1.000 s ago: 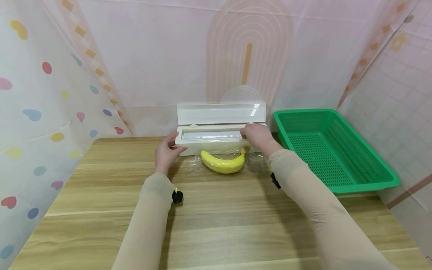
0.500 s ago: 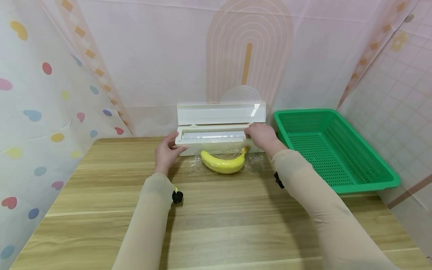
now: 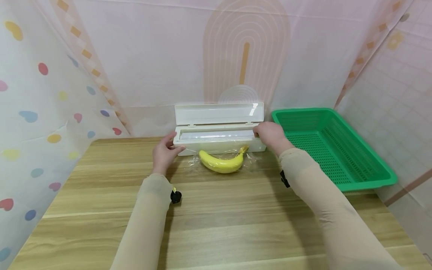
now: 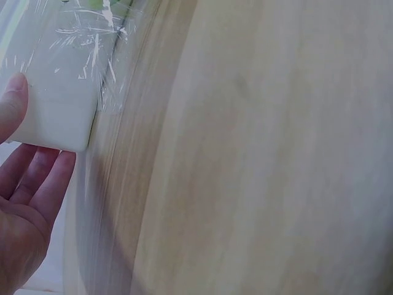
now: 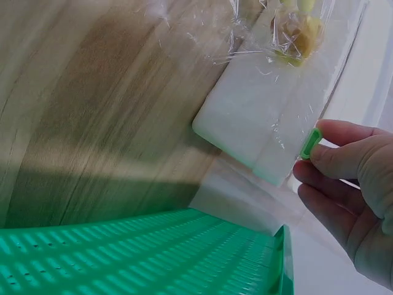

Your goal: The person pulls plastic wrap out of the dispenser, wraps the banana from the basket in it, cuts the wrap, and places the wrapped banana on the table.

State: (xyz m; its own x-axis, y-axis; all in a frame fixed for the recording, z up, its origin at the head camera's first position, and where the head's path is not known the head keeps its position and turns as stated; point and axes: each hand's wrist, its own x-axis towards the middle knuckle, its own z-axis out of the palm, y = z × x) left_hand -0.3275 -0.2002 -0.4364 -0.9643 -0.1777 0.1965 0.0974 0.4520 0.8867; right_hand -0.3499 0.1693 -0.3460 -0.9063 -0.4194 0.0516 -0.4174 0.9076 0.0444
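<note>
A white cling film box [image 3: 222,145] stands at the back of the table with its lid [image 3: 216,114] raised and a film roll [image 3: 216,135] inside. My left hand [image 3: 163,154] grips the box's left end, thumb on the front face. At the right end my right hand [image 3: 272,135] pinches a small green slide cutter [image 5: 311,143] between thumb and index finger. Directly before the box lies a yellow banana [image 3: 221,165] under clear cling film [image 3: 194,161]. In the right wrist view, film also covers the banana's stem [image 5: 296,38].
A green perforated plastic basket [image 3: 349,187] stands to the right, close to my right forearm. Behind the box hangs a patterned cloth [image 3: 152,75]. The wood-grain table [image 3: 222,221] extends toward me.
My right hand has moved right along the box's front edge to its right end. My left hand keeps its grip. The head view has shifted slightly.
</note>
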